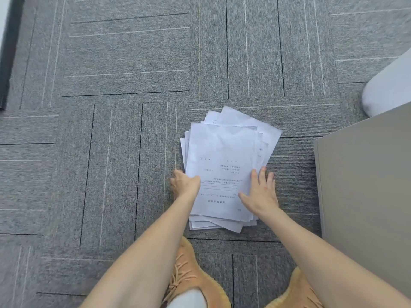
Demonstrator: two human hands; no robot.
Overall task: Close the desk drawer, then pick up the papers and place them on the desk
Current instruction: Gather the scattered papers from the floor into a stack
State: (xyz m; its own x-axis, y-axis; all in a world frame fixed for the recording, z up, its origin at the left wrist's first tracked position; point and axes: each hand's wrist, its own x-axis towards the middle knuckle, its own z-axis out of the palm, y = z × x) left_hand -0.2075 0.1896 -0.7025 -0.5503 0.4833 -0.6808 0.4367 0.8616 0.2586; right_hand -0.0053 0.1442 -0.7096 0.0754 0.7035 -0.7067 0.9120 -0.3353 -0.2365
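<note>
1. Down on the grey carpet (124,152): a loose, uneven stack of white papers (224,165), sheets fanned at slightly different angles, top sheet printed and turned upside down to the camera
2. Both bare forearms stretched forward and down from the bottom edge of the view, converging on the near half of the stack
3. Left hand (184,184) at the stack's left edge, wrist bent, fingers curled under or against the side of the sheets, thumb lying on top of the paper; looks like a pinch on the edge, though the fingertips are hidden and a firm grip cannot be confirmed
4. Right hand (260,192) laid palm-down on the right side of the top sheet, fingers spread and extended away from the body, thumb angled inward across the page; flat and wide, pressing rather than grasping
5. Papers flat on the floor, between the two hands, not lifted
6. Just right of the stack, apart from it: a tall beige cabinet side (364,187), with a pale rounded object (389,90) beyond it at the right edge
7. Below the stack, near the bottom of the view: two orange knit shoes (191,270), the left one just beside the stack's near edge, partly hidden by the left forearm
</note>
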